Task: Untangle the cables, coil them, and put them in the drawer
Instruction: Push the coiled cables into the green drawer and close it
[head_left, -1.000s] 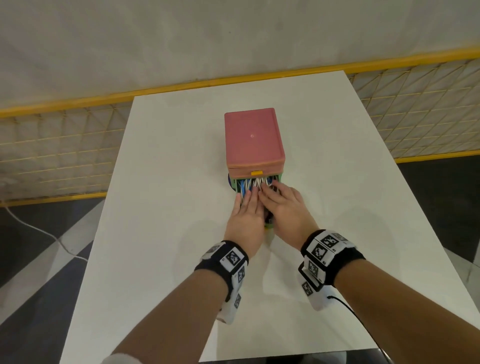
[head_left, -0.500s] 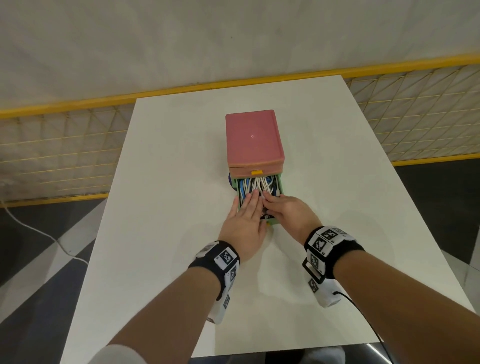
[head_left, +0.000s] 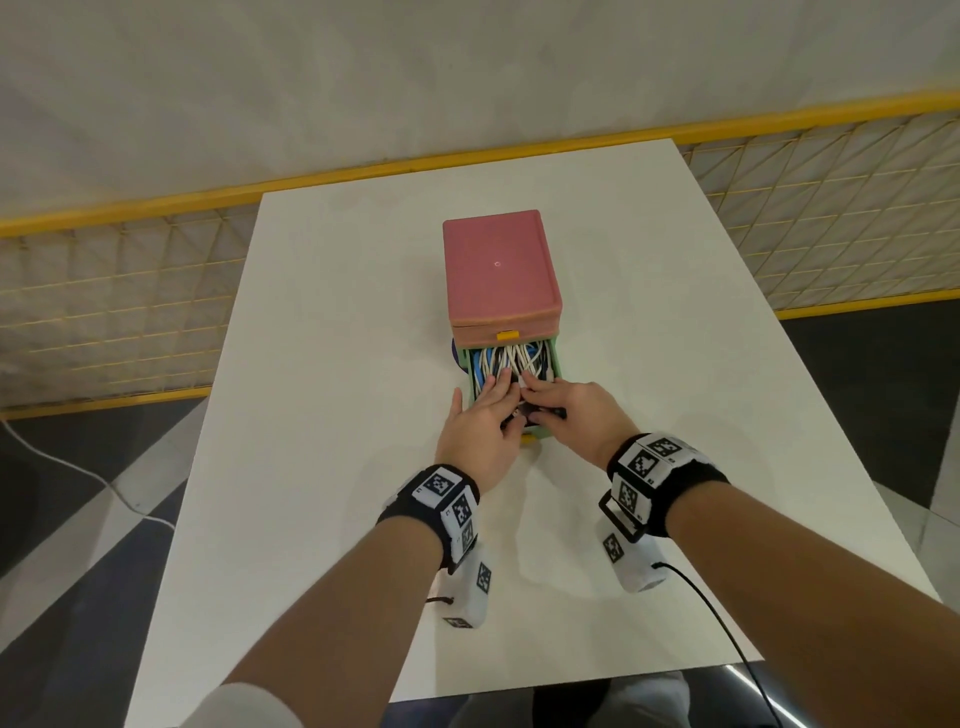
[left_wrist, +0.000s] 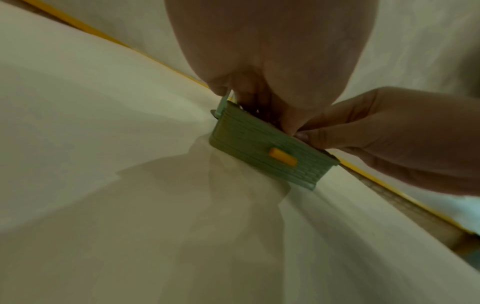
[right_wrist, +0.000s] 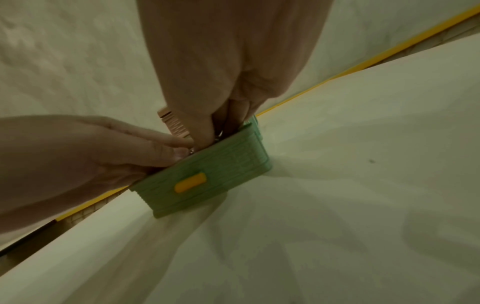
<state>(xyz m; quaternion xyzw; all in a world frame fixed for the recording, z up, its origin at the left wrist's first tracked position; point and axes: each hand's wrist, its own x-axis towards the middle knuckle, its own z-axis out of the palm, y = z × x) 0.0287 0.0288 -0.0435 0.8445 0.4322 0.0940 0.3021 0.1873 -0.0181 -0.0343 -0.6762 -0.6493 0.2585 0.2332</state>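
Nearest on the white counter come the two forearms with their tagged wrist bands, and just beyond them both hands meet over the near end of the open green drawer. The left hand lies flat with straight fingers pressing down on the cables, its grip released and holding nothing. The right hand has its fingers bent down into the drawer's near end; whether that grip pinches a cable or only pushes on it cannot be told from any view. The cables, white, blue and black, already sit inside the drawer as a packed bundle, running back under the pink box that houses it. The step in hand looks like tucking the last loops below the rim. To do it well, keep the flat left hand holding the bundle down while the right fingertips sweep stray loops inward from the near wall, so nothing springs above the edge. Then slide the drawer shut by its yellow handle, watching that no loop catches under the box front.
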